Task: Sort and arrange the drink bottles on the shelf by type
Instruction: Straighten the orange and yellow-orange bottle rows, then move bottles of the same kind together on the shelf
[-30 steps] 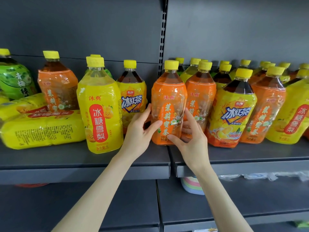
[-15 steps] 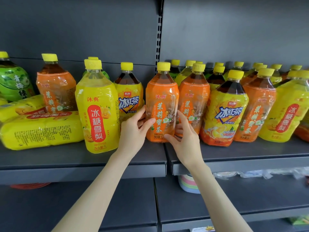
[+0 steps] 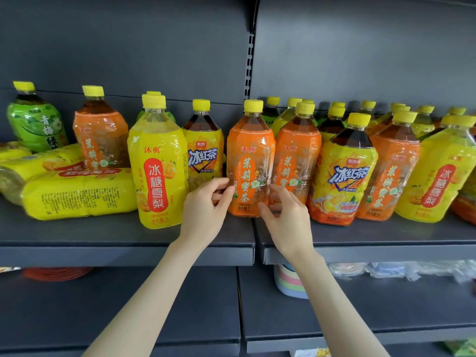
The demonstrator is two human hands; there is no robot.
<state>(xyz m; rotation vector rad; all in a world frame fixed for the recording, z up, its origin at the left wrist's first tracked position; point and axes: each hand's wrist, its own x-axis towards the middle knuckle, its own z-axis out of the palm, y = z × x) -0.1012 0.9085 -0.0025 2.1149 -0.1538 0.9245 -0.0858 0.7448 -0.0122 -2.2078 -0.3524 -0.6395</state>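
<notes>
an upright orange-labelled plastic bottle with a yellow cap (image 3: 251,155) was seen on the dark grey metal shelf (image 3: 90,235), at the seam between two shelf boards. its lower part was gripped from both sides: the left hand (image 3: 206,204) was curled round its left flank and the right hand (image 3: 286,215) round its right, thumbs laid on the label front. a second orange-labelled bottle (image 3: 296,161) stood just beside it on the right, a yellow-labelled iced-tea bottle (image 3: 204,155) just beside it on the left.
</notes>
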